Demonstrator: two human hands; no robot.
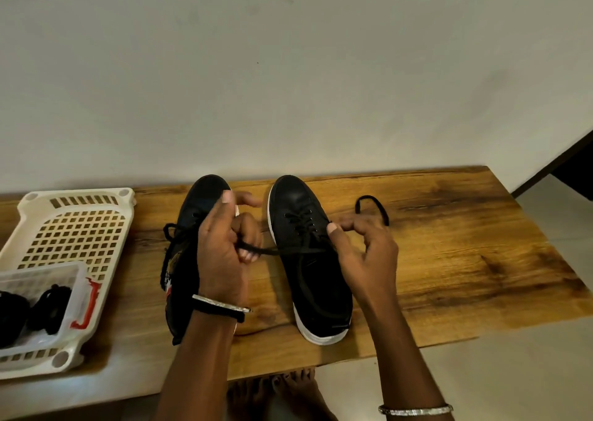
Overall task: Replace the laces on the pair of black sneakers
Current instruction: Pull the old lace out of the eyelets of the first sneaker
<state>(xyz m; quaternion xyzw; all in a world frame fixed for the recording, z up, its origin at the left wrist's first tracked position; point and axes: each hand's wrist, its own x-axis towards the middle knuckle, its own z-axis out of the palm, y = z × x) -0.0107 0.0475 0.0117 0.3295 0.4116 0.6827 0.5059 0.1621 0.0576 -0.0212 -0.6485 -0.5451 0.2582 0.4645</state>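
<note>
Head view, as I read it from my remote station. Two black sneakers stand side by side in the middle of the wooden tabletop [449,260], toes toward its far edge and heels near its near edge. The right sneaker [308,260], with a white sole, is laced through its lower eyelets. The left sneaker [205,202] is largely hidden behind the left hand [221,253] and forearm, and loose lace hangs at its left side. The left hand's fingers are curled and pinch one black lace [266,251], which runs taut from that hand across to the eyelets of the right sneaker. The right hand [369,250] rests at the right side of that sneaker, thumb and forefinger pressed together on the lace beside the eyelets, the other fingers loosely bent; a free loop of lace [373,207] lies on the tabletop just beyond it. I cannot tell whether this loop and the taut stretch are one lace. At the left end of the tabletop sits a white perforated basket [73,228], and inside it, at its near side, a smaller clear basket [48,279] holding dark bundles [48,308]. Each wrist carries a bangle.
</note>
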